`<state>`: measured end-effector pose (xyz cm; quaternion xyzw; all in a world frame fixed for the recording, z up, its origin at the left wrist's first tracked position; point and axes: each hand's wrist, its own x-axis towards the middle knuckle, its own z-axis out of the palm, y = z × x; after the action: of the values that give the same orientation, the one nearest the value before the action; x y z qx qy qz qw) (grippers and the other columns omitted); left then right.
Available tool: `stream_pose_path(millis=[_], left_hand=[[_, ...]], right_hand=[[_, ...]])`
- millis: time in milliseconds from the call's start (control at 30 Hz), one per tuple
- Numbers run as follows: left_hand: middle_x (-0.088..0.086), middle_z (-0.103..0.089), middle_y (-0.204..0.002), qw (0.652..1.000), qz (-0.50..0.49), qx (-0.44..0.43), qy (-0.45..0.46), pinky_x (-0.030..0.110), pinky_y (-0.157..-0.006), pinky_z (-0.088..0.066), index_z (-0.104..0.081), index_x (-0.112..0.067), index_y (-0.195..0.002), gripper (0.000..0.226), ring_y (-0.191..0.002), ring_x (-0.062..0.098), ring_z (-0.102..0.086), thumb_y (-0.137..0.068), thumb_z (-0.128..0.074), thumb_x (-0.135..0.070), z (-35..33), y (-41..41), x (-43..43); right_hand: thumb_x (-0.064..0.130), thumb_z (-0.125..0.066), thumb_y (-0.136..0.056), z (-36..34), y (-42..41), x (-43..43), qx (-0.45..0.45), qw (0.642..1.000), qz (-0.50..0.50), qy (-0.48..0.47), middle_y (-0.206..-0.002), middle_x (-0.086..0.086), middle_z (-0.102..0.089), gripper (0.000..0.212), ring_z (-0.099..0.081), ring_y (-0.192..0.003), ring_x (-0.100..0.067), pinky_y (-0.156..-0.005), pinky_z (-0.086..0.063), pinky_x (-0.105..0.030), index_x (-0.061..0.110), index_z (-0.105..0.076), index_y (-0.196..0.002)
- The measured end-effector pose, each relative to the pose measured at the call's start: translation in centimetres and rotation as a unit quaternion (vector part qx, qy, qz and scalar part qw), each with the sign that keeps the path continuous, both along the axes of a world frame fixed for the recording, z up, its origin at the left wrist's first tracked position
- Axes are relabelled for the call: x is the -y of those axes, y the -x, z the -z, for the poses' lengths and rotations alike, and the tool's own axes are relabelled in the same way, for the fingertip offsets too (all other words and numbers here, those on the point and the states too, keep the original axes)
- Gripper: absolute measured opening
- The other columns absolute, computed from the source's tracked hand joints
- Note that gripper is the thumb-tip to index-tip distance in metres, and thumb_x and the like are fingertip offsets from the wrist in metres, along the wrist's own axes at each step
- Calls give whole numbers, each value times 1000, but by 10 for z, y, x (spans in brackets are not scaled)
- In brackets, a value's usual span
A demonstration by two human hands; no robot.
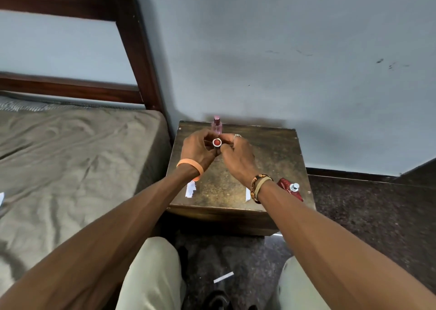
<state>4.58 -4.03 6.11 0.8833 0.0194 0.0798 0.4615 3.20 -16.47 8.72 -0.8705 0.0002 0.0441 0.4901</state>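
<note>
Nightstand (271, 158) below, red tube (217, 142) pinched between left hand (197, 148) and right hand (238, 157).

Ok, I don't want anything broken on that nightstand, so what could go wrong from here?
The small red cylinder is pinched between the left hand and the right hand over the nightstand; it could slip and roll. The pink bottle stands upright just behind the hands, so a forward move might tip it. The red bottle lies at the right edge by the right wrist; a nudge might send it off.
</note>
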Motion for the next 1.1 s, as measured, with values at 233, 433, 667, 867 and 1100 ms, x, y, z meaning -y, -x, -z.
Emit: stream_pose_path(millis=[233, 433, 667, 867, 1100], left_hand=[[-6, -74, -88, 998, -30, -52, -13, 27, -78, -55, -72, -19, -92, 23, -83, 7, -68, -70, -79, -14, 43, -22, -30], [-3, -73, -88, 996, -33, -82, -16, 25, -76, -56, -69, -21, -92, 25, -79, 9, -68, -71, -74, -8, 73, -41, -48], [-3, -73, -83, 992, -30, -109, -48, 32, -78, -56, -68, -23, -86, 17, -78, 13, -68, -70, -72, -16, 98, -50, -55], [0, -73, -96, 988, -28, -136, -63, 33, -86, -55, -66, -20, -104, 38, -88, 16, -68, -67, -74, -14, 98, -52, -54], [5, -56, -118, 986, -103, -43, -119, 33, -99, -39, -51, -20, -127, 63, -110, 24, -50, -67, -69, -19, 71, -34, -45]], right_hand=[[15, -52, -95, 38, -29, -35, -67, 998, -1, -16, -112, -3, -72, 32, -64, -100, -18, -81, -53, -29, 17, -70, -121], [10, -51, -91, 69, -52, -56, -101, 995, -9, -14, -105, -7, -74, 36, -59, -84, -14, -68, -44, -23, 17, -71, -120], [9, -52, -85, 93, -58, -62, -130, 991, -18, -1, -99, -5, -74, 35, -67, -91, -22, -80, -56, -38, 17, -74, -112], [5, -49, -83, 94, -56, -58, -117, 992, -33, 9, -107, -8, -72, 41, -66, -100, -24, -89, -54, -38, 11, -71, -118], [8, -52, -94, 76, -48, -18, -79, 994, 31, 73, -127, -6, -66, 38, -62, -111, -21, -89, -48, -27, 10, -63, -130]])
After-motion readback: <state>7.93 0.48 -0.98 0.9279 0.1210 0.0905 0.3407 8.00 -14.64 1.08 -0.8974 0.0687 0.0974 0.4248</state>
